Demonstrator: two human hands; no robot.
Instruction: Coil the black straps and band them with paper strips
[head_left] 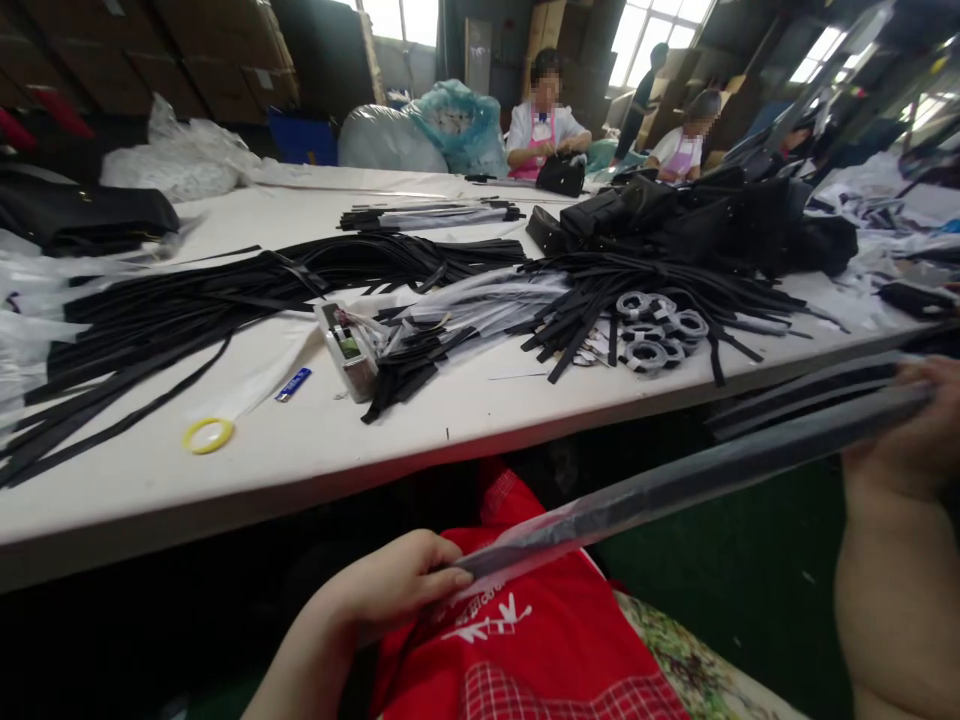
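My left hand (394, 585) is closed in a pinch on the near end of a long clear plastic sleeve (675, 485) with dark straps inside. It rests over my lap and a red apron (517, 640). My right hand (911, 430), at the far right, is wrapped round the sleeve's other end, which stretches below the edge of the white table (300, 450). On the table lie heaps of black straps (225, 300), more sleeved strap bundles (480, 305) and several rolls of tape (656, 335).
A yellow tape ring (208, 435), a blue lighter (292, 384) and a small box (346, 350) lie near the front edge. Black bags (697, 225) pile at the back right. Two seated people (544, 125) work at the far end, with cardboard boxes and plastic sacks behind.
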